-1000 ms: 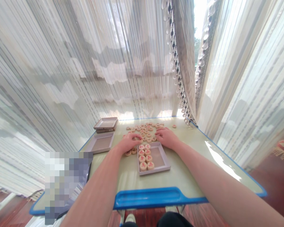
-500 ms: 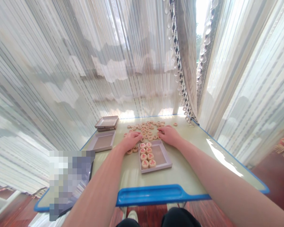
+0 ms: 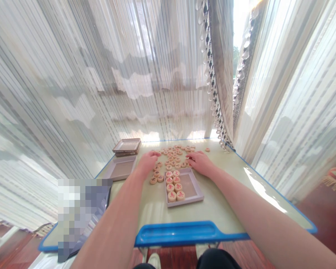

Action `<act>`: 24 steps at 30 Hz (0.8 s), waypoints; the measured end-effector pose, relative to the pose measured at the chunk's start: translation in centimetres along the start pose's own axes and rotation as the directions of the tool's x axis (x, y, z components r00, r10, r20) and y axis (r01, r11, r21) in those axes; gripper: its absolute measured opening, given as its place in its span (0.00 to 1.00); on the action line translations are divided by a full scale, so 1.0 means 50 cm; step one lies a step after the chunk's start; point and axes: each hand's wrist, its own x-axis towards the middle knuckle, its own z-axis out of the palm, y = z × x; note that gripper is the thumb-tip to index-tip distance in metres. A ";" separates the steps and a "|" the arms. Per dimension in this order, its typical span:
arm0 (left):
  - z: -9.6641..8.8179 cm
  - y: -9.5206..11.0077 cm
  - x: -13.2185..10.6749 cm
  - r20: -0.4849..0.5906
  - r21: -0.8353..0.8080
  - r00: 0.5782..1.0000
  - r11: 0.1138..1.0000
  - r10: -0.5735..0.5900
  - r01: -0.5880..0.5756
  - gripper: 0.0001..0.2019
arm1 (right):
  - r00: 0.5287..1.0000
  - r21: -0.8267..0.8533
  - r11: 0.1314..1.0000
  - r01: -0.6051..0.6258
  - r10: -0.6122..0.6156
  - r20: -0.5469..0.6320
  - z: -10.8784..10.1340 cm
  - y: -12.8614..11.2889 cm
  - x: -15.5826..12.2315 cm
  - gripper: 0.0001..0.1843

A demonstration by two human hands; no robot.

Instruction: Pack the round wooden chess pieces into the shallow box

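Round wooden Chinese chess pieces lie loosely spread over the table's middle. My left hand is at the left edge of the spread, palm down with fingers stretched out over pieces; what lies under it is hidden. On the other side, my right hand rests with fingers apart and slightly bent, touching or almost touching pieces at their tips. Nearer to me, between my forearms, a shallow box tray holds two columns of red-marked chess pieces along its left side. Dark-marked pieces lie just left of it.
On the left stand a shallow box tray and stacked boxes behind it. A blurred-out object covers the near left corner. The table has a blue rim. Striped curtains hang behind the table.
My left hand has moved left and slightly away from me, uncovering dark-marked pieces beside the tray. My right hand stays almost in place. The pieces in the tray are unchanged.
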 end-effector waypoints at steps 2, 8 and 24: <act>-0.007 -0.003 0.001 0.008 0.066 1.000 0.998 -0.012 0.011 0.16 | 1.000 0.000 1.000 0.004 -0.004 -0.005 -0.001 0.000 -0.001 0.18; -0.007 -0.001 -0.010 0.105 0.334 0.994 0.941 0.024 -0.058 0.16 | 1.000 -0.032 0.999 0.002 -0.001 0.010 0.008 -0.005 -0.001 0.19; 0.025 -0.003 -0.004 -0.002 0.478 0.988 0.869 0.152 -0.132 0.16 | 0.995 0.185 0.983 -0.011 0.028 -0.091 0.002 -0.003 0.001 0.10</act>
